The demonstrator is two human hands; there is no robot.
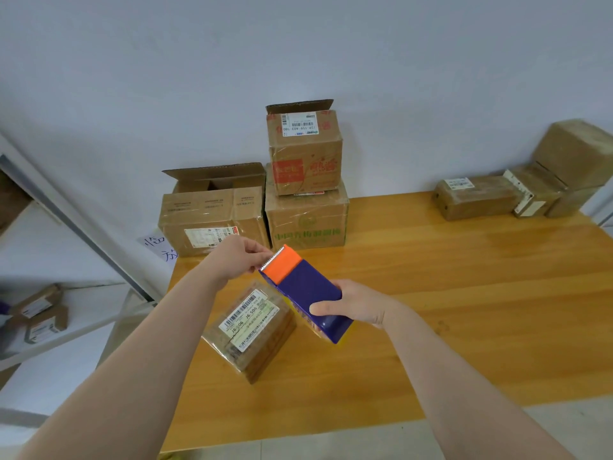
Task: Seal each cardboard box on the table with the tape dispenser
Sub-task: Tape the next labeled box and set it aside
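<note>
My right hand (356, 305) grips the blue body of a tape dispenser (306, 290) with an orange head and a toothed blade, held in the air above the table. The fingertips of my left hand (238, 257) pinch at the tape end by the blade. Below the dispenser a small flat cardboard box (252, 330) with white barcode labels lies on the wooden table (464, 310). At the back left stands an open box (212, 214) with raised flaps, next to a green-printed box (306, 220) that carries a red-printed box (305, 151) with one flap up.
Several taped boxes (477, 197) are grouped at the back right corner by the wall. A white shelf unit (49, 293) at the left holds small parcels (39, 313). A paper note (159, 249) hangs at the table's back left corner.
</note>
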